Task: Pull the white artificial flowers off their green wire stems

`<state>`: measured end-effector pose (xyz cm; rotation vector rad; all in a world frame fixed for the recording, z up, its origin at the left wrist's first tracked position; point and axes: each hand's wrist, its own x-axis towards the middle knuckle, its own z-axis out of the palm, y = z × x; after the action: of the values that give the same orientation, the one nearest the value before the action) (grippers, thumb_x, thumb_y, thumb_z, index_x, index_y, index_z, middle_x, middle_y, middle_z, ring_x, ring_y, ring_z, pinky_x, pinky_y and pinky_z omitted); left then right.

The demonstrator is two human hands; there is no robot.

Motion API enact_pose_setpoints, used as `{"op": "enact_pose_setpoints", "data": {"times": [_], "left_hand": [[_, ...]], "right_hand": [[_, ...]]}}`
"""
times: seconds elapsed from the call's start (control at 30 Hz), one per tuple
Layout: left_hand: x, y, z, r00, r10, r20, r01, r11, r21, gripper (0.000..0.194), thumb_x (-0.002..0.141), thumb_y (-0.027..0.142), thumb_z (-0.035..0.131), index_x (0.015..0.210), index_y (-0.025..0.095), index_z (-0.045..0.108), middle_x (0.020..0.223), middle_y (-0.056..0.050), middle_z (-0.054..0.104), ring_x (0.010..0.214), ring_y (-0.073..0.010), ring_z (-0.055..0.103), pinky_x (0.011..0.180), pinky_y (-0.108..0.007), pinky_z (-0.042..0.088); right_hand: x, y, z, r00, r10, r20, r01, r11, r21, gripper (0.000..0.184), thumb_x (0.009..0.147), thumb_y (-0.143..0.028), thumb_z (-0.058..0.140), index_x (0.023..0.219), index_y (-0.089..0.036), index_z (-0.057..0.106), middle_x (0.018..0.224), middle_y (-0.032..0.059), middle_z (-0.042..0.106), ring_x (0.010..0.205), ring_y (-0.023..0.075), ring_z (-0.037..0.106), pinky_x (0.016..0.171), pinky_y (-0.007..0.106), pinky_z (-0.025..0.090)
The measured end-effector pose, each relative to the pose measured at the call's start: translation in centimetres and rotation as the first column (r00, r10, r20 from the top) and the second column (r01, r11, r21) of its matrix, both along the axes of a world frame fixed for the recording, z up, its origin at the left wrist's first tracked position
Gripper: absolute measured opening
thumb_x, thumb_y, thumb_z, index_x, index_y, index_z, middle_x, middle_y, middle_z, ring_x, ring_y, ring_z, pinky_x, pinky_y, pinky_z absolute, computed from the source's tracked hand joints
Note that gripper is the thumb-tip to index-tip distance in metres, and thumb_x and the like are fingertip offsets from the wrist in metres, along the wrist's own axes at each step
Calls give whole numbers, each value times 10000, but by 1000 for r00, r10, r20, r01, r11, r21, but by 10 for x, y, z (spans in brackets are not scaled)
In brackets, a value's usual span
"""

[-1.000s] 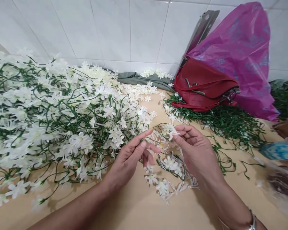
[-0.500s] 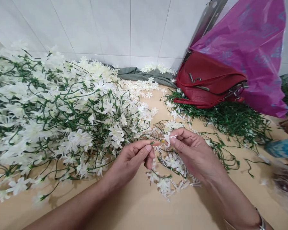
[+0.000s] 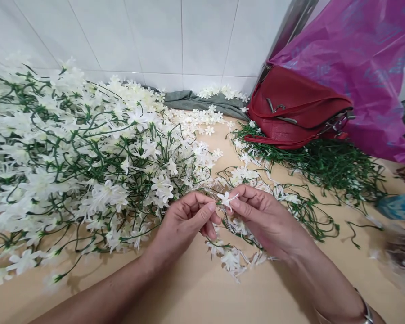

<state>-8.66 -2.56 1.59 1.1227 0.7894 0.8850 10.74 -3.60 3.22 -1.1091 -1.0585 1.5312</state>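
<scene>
My left hand (image 3: 189,220) pinches a green artificial flower stem (image 3: 218,204) between thumb and forefinger; only its tip shows. Facing it, my right hand (image 3: 265,218) has its thumb and forefinger closed on a small white artificial flower (image 3: 225,199), whose white stamens point back toward that hand. The stem tip and the blossom meet between my two hands; whether they are joined I cannot tell. Beneath and beside my hands lies a loose cluster of white blossoms (image 3: 231,258) on the tan tabletop (image 3: 175,292).
A big heap of white flowers on green stems (image 3: 97,157) fills the left. Loose white blossoms (image 3: 205,118) lie by a grey-green cloth (image 3: 192,100). At right, a red handbag (image 3: 297,103) rests on bare green stems (image 3: 344,168), before a purple plastic bag (image 3: 361,67).
My right hand has moved a little left with the white flower, closing the gap to the stem tip in my left hand. The view has shifted slightly.
</scene>
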Motion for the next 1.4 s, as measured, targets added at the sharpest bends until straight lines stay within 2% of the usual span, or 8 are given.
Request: {"op": "enact_pose_setpoints", "data": {"times": [0.13, 0.27, 0.63, 0.83, 1.1, 1.4], "left_hand": [[0, -1, 3, 1000, -14, -21, 14, 1000, -10, 259, 959, 387, 667, 837, 159, 645, 721, 5, 691, 562, -74, 633, 586, -194, 502], [1, -1, 4, 1000, -2, -19, 2, 1000, -16, 258, 963, 381, 659, 845, 153, 638, 741, -2, 700, 580, -78, 653, 601, -197, 522], [7, -5, -9, 996, 89, -3, -89, 996, 30, 193, 954, 312, 665, 854, 148, 648, 745, -9, 713, 611, -88, 679, 614, -196, 574], [8, -5, -11, 992, 108, -66, -104, 993, 63, 213, 968, 320, 646, 852, 141, 643, 739, -18, 717, 625, -95, 691, 623, -195, 572], [7, -5, -11, 993, 99, -69, -93, 992, 82, 219, 982, 336, 623, 871, 148, 635, 762, -19, 715, 644, -108, 692, 643, -216, 568], [7, -9, -16, 967, 103, -234, -67, 985, 156, 205, 1010, 346, 579, 892, 179, 598, 749, -18, 736, 648, -142, 728, 623, -234, 541]], "right_hand": [[-3, 0, -4, 1000, 5, -29, -6, 999, -37, 267, 767, -423, 880, 816, -207, 733, 677, -23, 662, 653, 122, 570, 647, 259, 430], [-5, 0, -8, 998, -55, 6, 56, 998, -42, 286, 742, -429, 899, 806, -200, 742, 669, -23, 662, 644, 111, 565, 643, 245, 422], [-5, -1, -18, 986, -115, 118, 112, 993, 27, 239, 769, -380, 880, 789, -202, 720, 762, -9, 695, 710, 122, 590, 705, 250, 459], [-6, -2, -15, 990, -18, 140, 12, 999, 45, 225, 840, -388, 821, 828, -204, 692, 742, -20, 669, 726, 129, 595, 728, 259, 464], [-4, -1, -13, 989, 25, 147, -30, 999, 30, 182, 866, -370, 795, 869, -210, 710, 759, -17, 683, 732, 127, 603, 719, 253, 458], [-3, -2, -5, 943, 71, 326, -123, 982, 144, 131, 920, -311, 681, 849, -206, 647, 788, 3, 643, 723, 145, 594, 686, 268, 462]]}}
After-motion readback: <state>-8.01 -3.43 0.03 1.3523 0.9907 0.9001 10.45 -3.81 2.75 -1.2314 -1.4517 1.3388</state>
